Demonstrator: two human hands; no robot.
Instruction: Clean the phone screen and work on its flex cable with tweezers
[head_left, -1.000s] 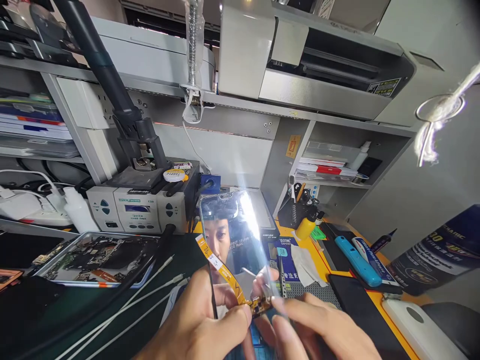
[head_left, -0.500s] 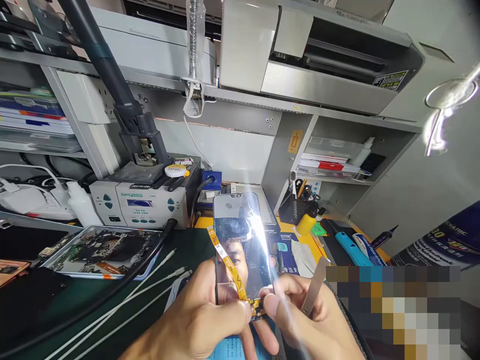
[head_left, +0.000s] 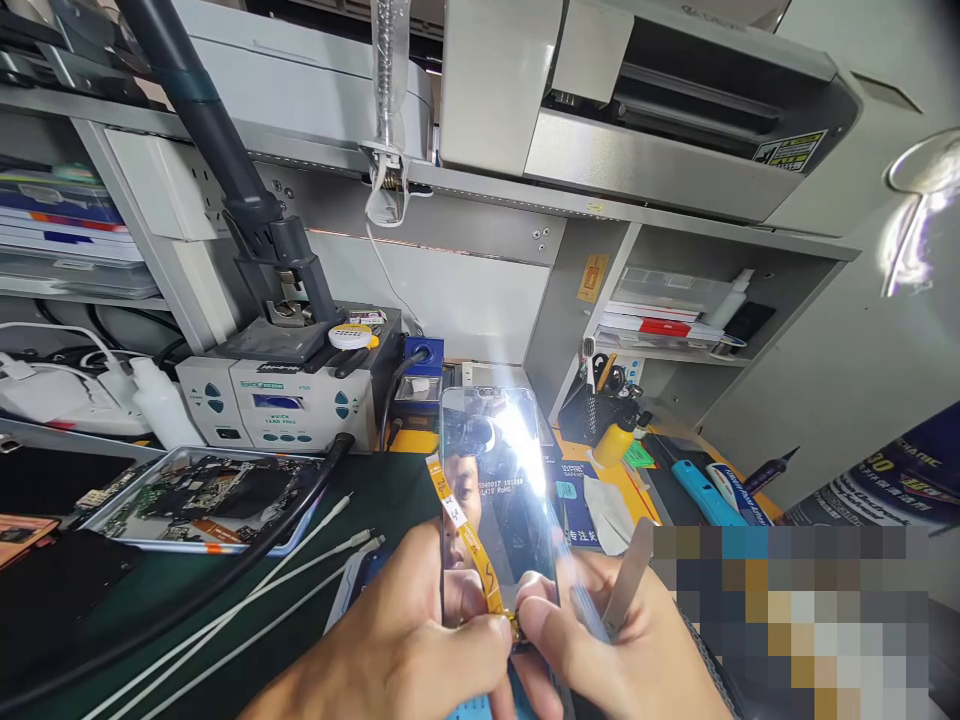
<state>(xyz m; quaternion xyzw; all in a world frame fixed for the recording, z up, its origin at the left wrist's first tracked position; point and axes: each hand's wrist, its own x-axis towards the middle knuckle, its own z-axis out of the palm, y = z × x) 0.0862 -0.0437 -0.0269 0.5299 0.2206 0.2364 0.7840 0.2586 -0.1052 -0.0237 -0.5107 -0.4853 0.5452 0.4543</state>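
A phone screen [head_left: 496, 500] with a glossy, mirror-like back stands tilted up between my hands. My left hand [head_left: 420, 620] grips its left side and lower edge, thumb pressed on the bottom. An orange flex cable [head_left: 472, 550] rises from the lower edge and leans to the left. At the lower right corner my right hand [head_left: 592, 620] pinches the edge beside small gold contacts [head_left: 514, 625], partly hidden by the fingertips. A flat metal pry blade [head_left: 632, 575] is also held in my right hand, sticking up between the fingers.
To the left lie white cables [head_left: 247, 600], a thick black hose [head_left: 285, 530] and a tray of circuit boards [head_left: 225, 495]. Behind stands a soldering station [head_left: 277, 400]. A yellow bottle [head_left: 613, 444], a mesh pen holder [head_left: 581, 412] and a blue tool [head_left: 705, 490] are at right.
The screen has shifted slightly right and its reflections have moved. My right fingertips have closed in on the lower right corner, covering more of the contacts. Both hands keep their hold.
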